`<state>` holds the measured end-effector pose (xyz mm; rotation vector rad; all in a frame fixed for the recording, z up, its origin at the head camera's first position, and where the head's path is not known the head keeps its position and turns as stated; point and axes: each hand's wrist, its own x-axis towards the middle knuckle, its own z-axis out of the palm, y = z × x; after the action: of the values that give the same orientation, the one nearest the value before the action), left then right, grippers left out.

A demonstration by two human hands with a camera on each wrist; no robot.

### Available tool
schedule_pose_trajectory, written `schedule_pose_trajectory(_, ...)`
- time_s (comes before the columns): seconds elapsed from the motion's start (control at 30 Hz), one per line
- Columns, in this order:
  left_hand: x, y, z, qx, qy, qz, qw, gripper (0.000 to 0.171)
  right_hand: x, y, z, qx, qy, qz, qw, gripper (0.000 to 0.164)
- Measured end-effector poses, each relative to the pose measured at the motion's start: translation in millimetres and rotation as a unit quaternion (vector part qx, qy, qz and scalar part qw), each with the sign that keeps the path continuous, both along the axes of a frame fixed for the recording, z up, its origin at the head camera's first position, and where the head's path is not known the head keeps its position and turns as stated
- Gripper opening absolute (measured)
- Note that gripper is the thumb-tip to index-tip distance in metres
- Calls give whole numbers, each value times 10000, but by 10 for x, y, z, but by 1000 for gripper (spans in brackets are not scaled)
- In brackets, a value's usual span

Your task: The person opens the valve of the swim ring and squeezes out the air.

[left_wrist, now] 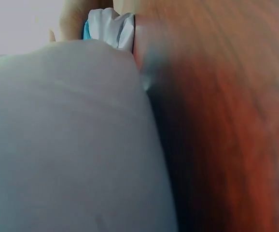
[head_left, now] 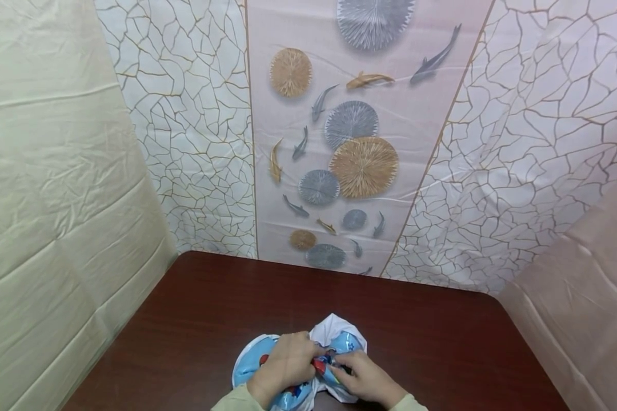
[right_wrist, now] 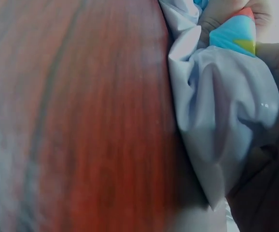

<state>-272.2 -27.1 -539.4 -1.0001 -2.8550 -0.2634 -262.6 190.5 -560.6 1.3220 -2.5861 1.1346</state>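
Observation:
A limp, glossy plastic piece (head_left: 251, 359), light blue with a red and dark cartoon print and white on its other side, lies bunched near the table's front edge. It is gathered narrow in the middle and spreads out to both sides. My left hand (head_left: 290, 355) grips the gathered middle from above, its fingertips mostly hidden. Close beside it, my right hand (head_left: 367, 378) pinches the same piece with curled fingers and thumb. In the right wrist view, white folds of the plastic piece (right_wrist: 216, 106) hang under the hand. A pale sleeve (left_wrist: 72, 140) fills much of the left wrist view.
The dark red-brown wooden table (head_left: 211, 302) has rounded far corners. Behind it hangs a patterned cloth (head_left: 308, 125) with fish and round leaf shapes. Plain cream cloth (head_left: 56, 188) stands on the left, and more cloth (head_left: 591, 268) on the right.

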Motion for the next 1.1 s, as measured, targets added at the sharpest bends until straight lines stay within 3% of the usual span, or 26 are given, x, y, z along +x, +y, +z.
schedule_pose_trajectory(0.17,45,-58,-21,354,406,234,9983,49,7,4,23,-1,-21,-241,9997,32)
schedule_pose_trajectory(0.27,94,-128,85,673,660,505,9943,62,9,10,64,-143,184,-384,9990,36)
schedule_pose_trajectory(0.33,119,-190,220,905,638,668,9916,64,5,20,113,-279,455,-531,9972,37)
schedule_pose_trajectory(0.43,120,-317,421,1128,482,871,9886,54,-10,41,218,-514,1035,-878,9894,30)
schedule_pose_trajectory(0.53,74,-462,497,1193,111,1185,9857,41,-43,61,347,-700,1508,-1417,9758,17)
schedule_pose_trajectory(0.63,-2,-581,421,1297,-426,1407,9806,34,-106,54,466,-574,1722,-2044,9619,5)
schedule_pose_trajectory(0.8,-106,-669,187,1802,-1363,1420,9637,37,-243,0,530,471,1331,-2671,9533,22)
schedule_pose_trajectory(0.9,-120,-673,138,1947,-1545,1352,9591,39,-287,-8,520,945,963,-2772,9513,25)
schedule_pose_trajectory(1.1,-150,-652,132,2044,-1823,931,9572,41,-320,-5,477,1096,518,-2862,9505,18)
